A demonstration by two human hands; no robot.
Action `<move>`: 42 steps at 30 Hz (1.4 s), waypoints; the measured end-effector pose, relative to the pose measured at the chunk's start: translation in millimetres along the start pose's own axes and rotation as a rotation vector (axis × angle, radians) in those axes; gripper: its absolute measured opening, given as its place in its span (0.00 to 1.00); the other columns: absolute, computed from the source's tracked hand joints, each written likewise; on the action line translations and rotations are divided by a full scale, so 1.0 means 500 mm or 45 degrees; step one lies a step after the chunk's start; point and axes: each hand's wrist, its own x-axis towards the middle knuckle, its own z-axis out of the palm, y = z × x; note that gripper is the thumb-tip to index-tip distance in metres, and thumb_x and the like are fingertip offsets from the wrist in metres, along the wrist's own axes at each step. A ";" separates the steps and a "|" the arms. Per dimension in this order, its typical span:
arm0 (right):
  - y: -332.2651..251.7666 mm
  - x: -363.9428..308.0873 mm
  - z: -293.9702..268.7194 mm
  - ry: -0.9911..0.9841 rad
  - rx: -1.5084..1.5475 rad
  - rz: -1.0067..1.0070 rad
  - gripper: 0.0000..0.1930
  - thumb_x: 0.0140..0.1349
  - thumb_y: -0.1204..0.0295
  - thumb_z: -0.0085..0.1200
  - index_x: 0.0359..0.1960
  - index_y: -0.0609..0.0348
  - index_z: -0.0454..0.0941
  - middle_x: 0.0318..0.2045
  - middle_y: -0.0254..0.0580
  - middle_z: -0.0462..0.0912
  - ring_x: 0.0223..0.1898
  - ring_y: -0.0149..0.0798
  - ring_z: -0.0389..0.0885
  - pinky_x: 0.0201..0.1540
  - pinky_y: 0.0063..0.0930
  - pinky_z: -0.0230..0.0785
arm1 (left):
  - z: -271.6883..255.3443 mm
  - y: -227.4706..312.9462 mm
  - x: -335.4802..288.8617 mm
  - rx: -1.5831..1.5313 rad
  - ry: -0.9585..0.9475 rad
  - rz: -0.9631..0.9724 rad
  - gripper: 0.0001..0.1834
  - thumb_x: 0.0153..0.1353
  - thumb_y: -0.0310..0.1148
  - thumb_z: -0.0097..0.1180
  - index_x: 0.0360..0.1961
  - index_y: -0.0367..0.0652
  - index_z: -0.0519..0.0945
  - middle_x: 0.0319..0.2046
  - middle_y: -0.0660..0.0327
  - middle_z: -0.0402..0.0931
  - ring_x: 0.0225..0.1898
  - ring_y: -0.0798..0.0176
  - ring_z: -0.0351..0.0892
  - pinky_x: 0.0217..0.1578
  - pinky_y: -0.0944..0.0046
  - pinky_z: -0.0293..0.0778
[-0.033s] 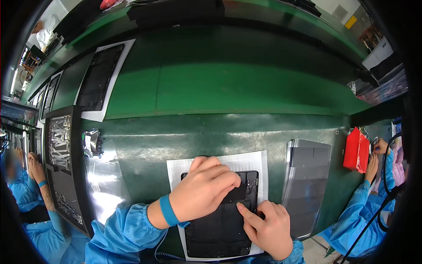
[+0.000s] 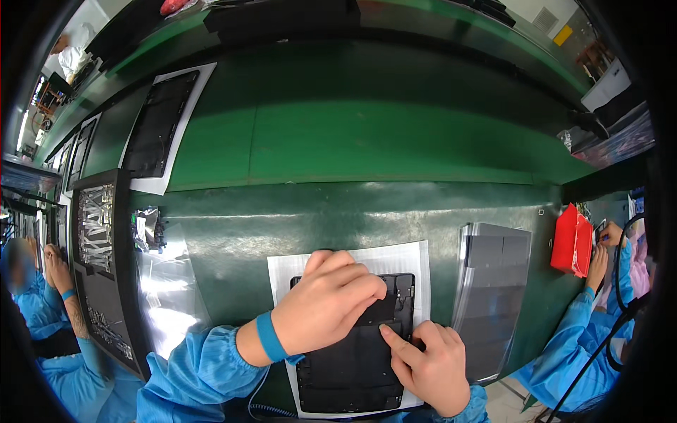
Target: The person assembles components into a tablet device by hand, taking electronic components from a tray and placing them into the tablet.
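Directly below the head camera, a flat black panel with ribs and cut-outs lies on a white sheet at the near edge of the green bench, and both hands are on it. The left hand lies palm-down across the panel's upper left part, fingers curled together and pressed onto the dark surface; whether they pinch something small beneath them cannot be told. A blue wristband circles that wrist above a blue sleeve. The right hand rests on the panel's right side, index finger stretched out with its tip on the panel just beside the left hand's fingertips, the other fingers loosely folded and holding nothing visible. To the right of the white sheet, close to it but apart, a stack of grey sheets in a clear sleeve lies on the bench. To the left, a shiny transparent film lies with a small crinkled silvery packet at its far end, and beyond that a long dark tray holds metal parts. Further back on the lighter green belt, another black panel on a white sheet lies well away from the hands. At the right rim, a co-worker in blue has a hand next to a red box; at the left rim, another person's forearm wears a blue band.
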 end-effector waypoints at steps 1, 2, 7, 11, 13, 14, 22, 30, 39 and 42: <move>0.000 0.001 -0.001 0.000 0.002 0.000 0.23 0.45 0.72 0.65 0.48 0.40 0.87 0.26 0.34 0.63 0.24 0.36 0.70 0.28 0.32 0.61 | 0.000 -0.001 0.000 0.010 0.003 0.007 0.07 0.55 0.24 0.64 0.34 0.47 0.80 0.30 0.66 0.78 0.38 0.58 0.73 0.48 0.59 0.64; -0.001 0.001 -0.001 -0.001 0.004 0.000 0.23 0.46 0.72 0.65 0.48 0.40 0.87 0.26 0.34 0.63 0.24 0.36 0.70 0.27 0.32 0.61 | -0.001 0.000 0.001 0.011 0.002 0.006 0.07 0.55 0.24 0.64 0.34 0.47 0.80 0.30 0.66 0.78 0.38 0.58 0.73 0.48 0.59 0.64; 0.001 0.000 0.000 -0.011 0.005 0.005 0.24 0.46 0.72 0.65 0.49 0.39 0.87 0.26 0.35 0.63 0.24 0.36 0.70 0.27 0.32 0.62 | 0.000 0.000 0.001 -0.009 -0.002 -0.010 0.07 0.55 0.24 0.64 0.34 0.48 0.80 0.30 0.66 0.78 0.38 0.59 0.74 0.47 0.60 0.63; 0.001 0.000 -0.002 -0.018 0.005 0.019 0.24 0.46 0.72 0.65 0.49 0.39 0.87 0.26 0.35 0.63 0.24 0.36 0.69 0.27 0.32 0.62 | 0.000 0.000 0.002 -0.013 0.003 0.000 0.07 0.55 0.24 0.64 0.33 0.48 0.80 0.30 0.66 0.78 0.38 0.59 0.74 0.47 0.60 0.63; 0.001 0.000 -0.002 -0.017 0.010 0.014 0.24 0.46 0.72 0.65 0.49 0.39 0.87 0.26 0.35 0.63 0.24 0.36 0.69 0.27 0.32 0.61 | -0.001 -0.001 0.001 -0.012 0.005 0.005 0.07 0.55 0.24 0.64 0.33 0.48 0.80 0.30 0.66 0.78 0.38 0.58 0.74 0.47 0.60 0.63; 0.000 0.001 -0.001 -0.017 0.014 0.009 0.24 0.46 0.72 0.65 0.49 0.39 0.87 0.26 0.35 0.63 0.24 0.36 0.69 0.27 0.32 0.61 | -0.002 -0.001 0.001 -0.010 0.004 0.006 0.07 0.55 0.24 0.64 0.33 0.48 0.80 0.30 0.66 0.78 0.38 0.58 0.74 0.47 0.60 0.63; 0.001 0.000 0.000 -0.008 0.012 0.006 0.24 0.47 0.72 0.65 0.49 0.39 0.87 0.26 0.35 0.63 0.24 0.36 0.70 0.28 0.32 0.61 | -0.004 -0.001 0.000 -0.013 -0.004 0.013 0.07 0.55 0.24 0.63 0.34 0.47 0.80 0.31 0.66 0.79 0.38 0.58 0.74 0.47 0.60 0.63; 0.001 -0.001 -0.002 -0.018 0.011 0.005 0.24 0.47 0.72 0.65 0.50 0.38 0.87 0.26 0.35 0.63 0.24 0.36 0.70 0.28 0.32 0.62 | -0.001 -0.002 -0.001 0.007 0.003 0.027 0.07 0.55 0.24 0.64 0.34 0.47 0.80 0.31 0.66 0.79 0.38 0.58 0.74 0.48 0.59 0.64; 0.000 0.001 0.000 -0.020 0.015 0.009 0.24 0.46 0.72 0.65 0.49 0.38 0.87 0.26 0.34 0.63 0.24 0.36 0.70 0.27 0.32 0.62 | -0.002 -0.003 -0.005 0.013 -0.002 0.028 0.06 0.56 0.24 0.63 0.33 0.47 0.81 0.32 0.66 0.79 0.40 0.59 0.74 0.48 0.60 0.64; -0.001 0.001 -0.001 -0.019 0.027 0.026 0.23 0.46 0.72 0.65 0.48 0.39 0.87 0.26 0.34 0.63 0.24 0.36 0.70 0.27 0.32 0.62 | 0.001 -0.005 -0.005 0.026 0.002 0.043 0.06 0.55 0.24 0.63 0.33 0.47 0.81 0.33 0.67 0.79 0.40 0.59 0.74 0.48 0.60 0.64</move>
